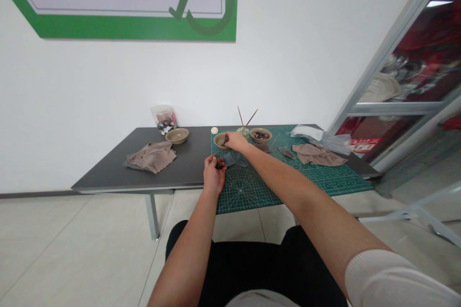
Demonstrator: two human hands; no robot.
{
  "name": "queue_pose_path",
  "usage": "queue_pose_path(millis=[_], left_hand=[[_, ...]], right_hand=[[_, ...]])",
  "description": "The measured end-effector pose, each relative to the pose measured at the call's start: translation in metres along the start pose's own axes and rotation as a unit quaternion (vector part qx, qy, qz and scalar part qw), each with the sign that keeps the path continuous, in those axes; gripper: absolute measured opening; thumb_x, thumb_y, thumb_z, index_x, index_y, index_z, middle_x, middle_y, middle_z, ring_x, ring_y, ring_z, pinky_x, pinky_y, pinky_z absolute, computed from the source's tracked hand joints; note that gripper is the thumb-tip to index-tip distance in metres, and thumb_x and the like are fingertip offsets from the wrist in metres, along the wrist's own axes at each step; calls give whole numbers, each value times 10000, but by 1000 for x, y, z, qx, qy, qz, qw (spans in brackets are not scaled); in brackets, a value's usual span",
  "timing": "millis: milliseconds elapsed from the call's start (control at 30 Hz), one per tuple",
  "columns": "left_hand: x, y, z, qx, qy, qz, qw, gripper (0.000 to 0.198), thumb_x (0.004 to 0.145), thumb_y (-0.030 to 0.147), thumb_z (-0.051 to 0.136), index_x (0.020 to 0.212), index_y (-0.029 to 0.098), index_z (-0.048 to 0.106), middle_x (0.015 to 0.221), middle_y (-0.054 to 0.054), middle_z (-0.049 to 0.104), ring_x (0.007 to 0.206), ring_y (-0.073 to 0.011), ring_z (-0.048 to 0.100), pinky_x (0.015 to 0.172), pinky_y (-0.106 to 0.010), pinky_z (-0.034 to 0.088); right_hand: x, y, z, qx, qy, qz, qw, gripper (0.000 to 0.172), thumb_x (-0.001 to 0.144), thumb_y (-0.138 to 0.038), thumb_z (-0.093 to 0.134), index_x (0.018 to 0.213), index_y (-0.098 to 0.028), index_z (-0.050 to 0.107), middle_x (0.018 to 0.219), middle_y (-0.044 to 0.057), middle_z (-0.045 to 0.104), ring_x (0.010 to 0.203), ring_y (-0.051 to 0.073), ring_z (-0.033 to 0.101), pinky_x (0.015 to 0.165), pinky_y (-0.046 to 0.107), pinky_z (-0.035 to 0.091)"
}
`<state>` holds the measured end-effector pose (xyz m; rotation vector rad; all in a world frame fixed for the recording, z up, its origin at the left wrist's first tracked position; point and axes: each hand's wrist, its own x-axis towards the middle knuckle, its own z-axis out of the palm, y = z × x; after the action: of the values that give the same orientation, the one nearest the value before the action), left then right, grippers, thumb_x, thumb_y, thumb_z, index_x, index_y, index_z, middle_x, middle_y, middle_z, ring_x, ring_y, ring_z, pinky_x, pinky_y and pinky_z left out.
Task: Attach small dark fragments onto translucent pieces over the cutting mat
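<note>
My left hand [213, 175] is at the near left edge of the green mat, its fingers curled around a small dark piece [219, 166] whose kind I cannot make out. My right hand [236, 142] reaches over a small tan bowl [217, 142]. Its fingers are pinched on a small dark brown piece [226, 138] at the bowl's right side. Just beyond my left hand, grey-blue cloth-like pieces [242, 160] lie flat on the mat. Part of the bowl is hidden behind my right hand.
The cutting mat [252, 192] covers the right of the dark table [118, 168]. A bowl of dark pieces [265, 132], a jar with two thin sticks [243, 131], a white cap [214, 130], brown cloths [154, 157], another bowl [177, 141] and a plastic tub [164, 120] stand around.
</note>
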<state>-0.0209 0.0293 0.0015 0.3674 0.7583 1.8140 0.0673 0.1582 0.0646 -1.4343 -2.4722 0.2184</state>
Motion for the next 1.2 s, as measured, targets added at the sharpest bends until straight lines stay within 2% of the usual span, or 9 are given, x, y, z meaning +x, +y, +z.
queue_pose_path(millis=[133, 233, 367, 467, 633, 733, 867, 1000, 1200], left_hand=[[1, 0, 0, -18, -1, -7, 1000, 138, 874, 323, 548, 851, 189, 531, 671, -9, 573, 573, -112, 529, 550, -217, 381], [2, 1, 0, -40, 2, -38, 998, 224, 909, 364, 484, 838, 165, 561, 672, -29, 588, 579, -120, 542, 563, -230, 406], [4, 2, 0, -76, -21, -21, 997, 269, 916, 361, 454, 816, 155, 595, 756, -46, 641, 684, -141, 608, 659, -262, 468], [6, 1, -1, -86, -22, -21, 996, 307, 926, 345, 427, 789, 138, 609, 734, -48, 644, 693, -137, 618, 679, -257, 477], [4, 2, 1, -92, -42, -25, 995, 278, 910, 327, 487, 716, 150, 580, 663, -15, 612, 598, -98, 576, 616, -214, 454], [0, 3, 3, -97, -51, -27, 994, 227, 897, 321, 513, 767, 153, 594, 723, -23, 638, 675, -113, 616, 680, -228, 484], [-5, 4, 4, -84, -50, -37, 994, 201, 909, 304, 471, 862, 164, 608, 792, -35, 661, 709, -126, 630, 676, -236, 488], [-7, 6, 4, -66, -55, -36, 996, 239, 903, 357, 475, 922, 163, 613, 858, -68, 672, 799, -151, 648, 728, -254, 497], [-10, 3, 5, -52, -59, -5, 997, 268, 857, 388, 559, 1069, 225, 542, 1018, -83, 674, 946, -177, 660, 857, -312, 494]], right_hand=[[-8, -9, -10, -9, 21, -3, 1000, 243, 811, -276, 619, 1006, -142, 678, 1030, 132, 697, 956, 232, 629, 810, 291, 442], [-26, -21, -18, 20, 46, -111, 993, 219, 854, -291, 571, 952, -130, 683, 962, 111, 693, 901, 199, 617, 798, 279, 430], [-55, -34, -19, 48, -69, -285, 955, 223, 808, -275, 630, 970, -137, 698, 947, 81, 681, 875, 175, 608, 792, 261, 433], [-68, -36, -13, 1, -112, -324, 939, 297, 783, -200, 644, 1066, -120, 688, 1045, 129, 660, 930, 205, 609, 842, 298, 438], [-70, -36, -10, -35, -104, -302, 947, 296, 850, -116, 554, 1124, -123, 663, 1028, 138, 657, 935, 205, 614, 859, 306, 432], [-72, -38, -11, -52, -79, -270, 958, 242, 865, -184, 566, 1087, -142, 653, 1002, 128, 652, 912, 214, 619, 815, 296, 441], [-77, -44, -5, -74, -27, -180, 980, 308, 882, -285, 563, 1153, -140, 588, 1048, 151, 646, 887, 239, 634, 753, 303, 454], [-75, -45, -2, -44, -34, -143, 988, 280, 867, -306, 583, 1071, -119, 627, 1057, 160, 667, 968, 252, 631, 791, 298, 452], [-53, -30, -16, 58, -15, -107, 992, 240, 761, -207, 663, 988, -130, 671, 960, 83, 708, 899, 191, 640, 790, 255, 450]])
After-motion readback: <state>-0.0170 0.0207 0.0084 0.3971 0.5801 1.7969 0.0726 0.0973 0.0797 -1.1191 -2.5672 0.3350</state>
